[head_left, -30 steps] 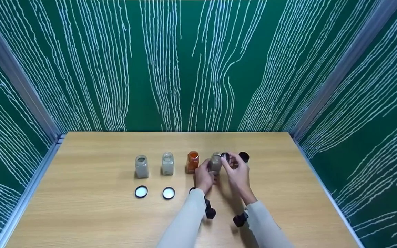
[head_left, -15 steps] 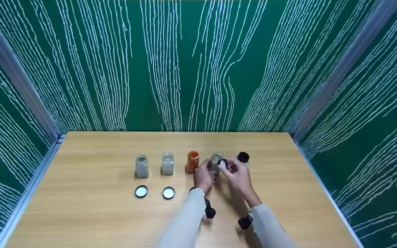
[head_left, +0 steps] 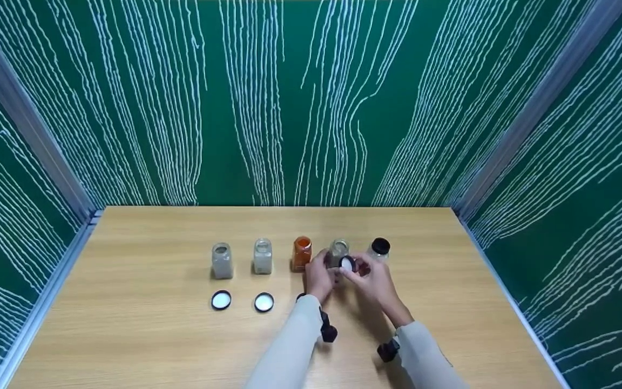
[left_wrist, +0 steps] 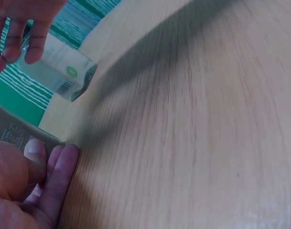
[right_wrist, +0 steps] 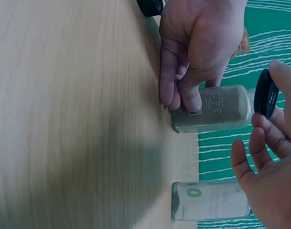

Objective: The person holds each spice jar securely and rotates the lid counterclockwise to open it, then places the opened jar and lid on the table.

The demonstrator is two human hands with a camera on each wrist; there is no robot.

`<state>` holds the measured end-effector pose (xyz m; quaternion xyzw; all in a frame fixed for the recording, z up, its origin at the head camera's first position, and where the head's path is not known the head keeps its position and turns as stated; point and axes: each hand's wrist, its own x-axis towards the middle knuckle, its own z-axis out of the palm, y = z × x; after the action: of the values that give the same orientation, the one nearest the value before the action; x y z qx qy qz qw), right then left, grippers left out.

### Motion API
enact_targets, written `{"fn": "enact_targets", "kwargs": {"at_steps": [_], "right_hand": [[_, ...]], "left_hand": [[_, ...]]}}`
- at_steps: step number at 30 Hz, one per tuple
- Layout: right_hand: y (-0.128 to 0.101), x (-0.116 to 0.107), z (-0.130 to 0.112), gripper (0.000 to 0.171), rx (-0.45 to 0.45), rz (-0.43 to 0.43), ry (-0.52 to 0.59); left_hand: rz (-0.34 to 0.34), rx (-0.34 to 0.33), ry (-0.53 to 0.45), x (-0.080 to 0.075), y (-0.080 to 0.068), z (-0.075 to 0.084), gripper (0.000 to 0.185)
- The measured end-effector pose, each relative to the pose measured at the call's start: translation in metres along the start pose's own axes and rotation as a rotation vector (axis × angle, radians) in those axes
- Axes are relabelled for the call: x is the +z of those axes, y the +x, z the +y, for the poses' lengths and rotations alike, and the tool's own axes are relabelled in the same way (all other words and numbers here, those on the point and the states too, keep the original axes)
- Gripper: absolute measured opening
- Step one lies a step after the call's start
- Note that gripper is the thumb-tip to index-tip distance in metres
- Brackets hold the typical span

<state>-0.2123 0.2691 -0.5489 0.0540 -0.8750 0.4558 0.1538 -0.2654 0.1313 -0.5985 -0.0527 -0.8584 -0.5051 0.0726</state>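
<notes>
The left hand (head_left: 319, 275) has its grip clamped on a jar (head_left: 338, 252) standing straight up, mouth to the ceiling, fourth in the row. The right hand (head_left: 373, 278) pinches a black lid (head_left: 347, 264) tilted on edge just beside the mouth. The wooden desk (head_left: 154, 335) sits between green walls (head_left: 289, 108).

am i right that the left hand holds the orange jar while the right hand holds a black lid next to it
Not quite. The left hand grips the grey-brown jar, not the orange jar, which stands untouched beside it. The right hand does hold the black lid by that jar's mouth; the right wrist view shows it.
</notes>
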Motion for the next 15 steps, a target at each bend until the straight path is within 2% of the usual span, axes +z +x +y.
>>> {"fn": "enact_targets", "kwargs": {"at_steps": [9, 15], "right_hand": [[-0.0054, 0.0009, 0.0032, 0.033, -0.043, -0.076, -0.026], [-0.0075, -0.0007, 0.0066, 0.032, -0.039, -0.140, -0.036]], "left_hand": [[0.031, 0.061, -0.030, 0.0023, 0.0007, -0.0030, 0.041], [0.022, 0.041, -0.040, 0.0027, 0.0023, -0.0035, 0.041]]}}
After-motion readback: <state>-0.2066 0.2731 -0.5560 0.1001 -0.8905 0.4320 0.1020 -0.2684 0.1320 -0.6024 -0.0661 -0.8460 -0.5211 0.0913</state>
